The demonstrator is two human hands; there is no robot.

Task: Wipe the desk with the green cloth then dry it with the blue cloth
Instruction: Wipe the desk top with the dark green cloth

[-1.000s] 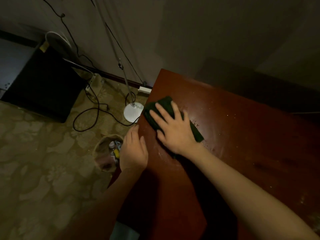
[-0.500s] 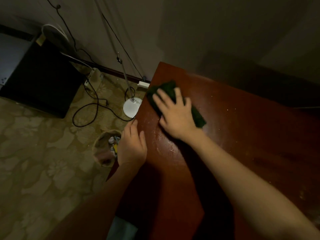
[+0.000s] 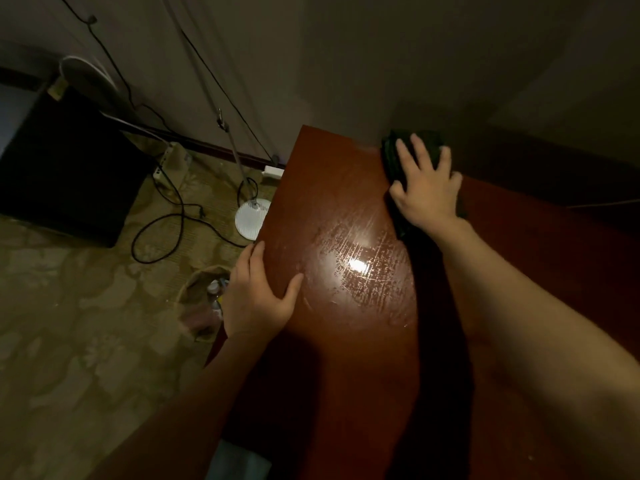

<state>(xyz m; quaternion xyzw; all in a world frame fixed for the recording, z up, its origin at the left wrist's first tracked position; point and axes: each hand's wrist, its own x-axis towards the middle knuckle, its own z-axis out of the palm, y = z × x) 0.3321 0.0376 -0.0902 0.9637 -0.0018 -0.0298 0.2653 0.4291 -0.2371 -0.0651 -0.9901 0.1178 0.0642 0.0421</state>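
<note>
My right hand (image 3: pixel 427 188) lay flat on the dark green folded cloth (image 3: pixel 393 157), fingers straight and spread, pressing it down, not curled round it. Cloth sat at the far edge of the glossy red-brown wooden desk (image 3: pixel 346 341), right up vs. the grey wall (image 3: pixel 346 64); most of it was hidden under my palm, w/ the left end and a bit by my wrist showing.

My left hand (image 3: pixel 258 299) rested on the desk's left edge, near side: fingers straight along the edge, thumb out on the top, holding nothing, just bracing.

Btw the two hands the desk top showed a streaky wet sheen (image 3: pixel 356 258) catching the light, so I'd say that patch was done. The right part of the desk looked dull and dark; couldn't tell wet or dry in that light.

Step in hand, by my reckoning: the wet wipe w/ the green cloth, working the back edge. Drying not begun. No blue cloth in view anywhere, so can't say where it was.

Next move, I judged, called for flat even pressure and dragging the cloth along or back from the wall w/o letting it bunch, overlapping the wet streaks and covering the rest of the top. Risk: cloth catching vs. the wall or leaving a strip missed in the gloom.

On the floor to the left: a round white lamp base (image 3: pixel 251 216), black cables (image 3: pixel 166 216), a small woven bin (image 3: pixel 197 303) w/ rubbish.
</note>
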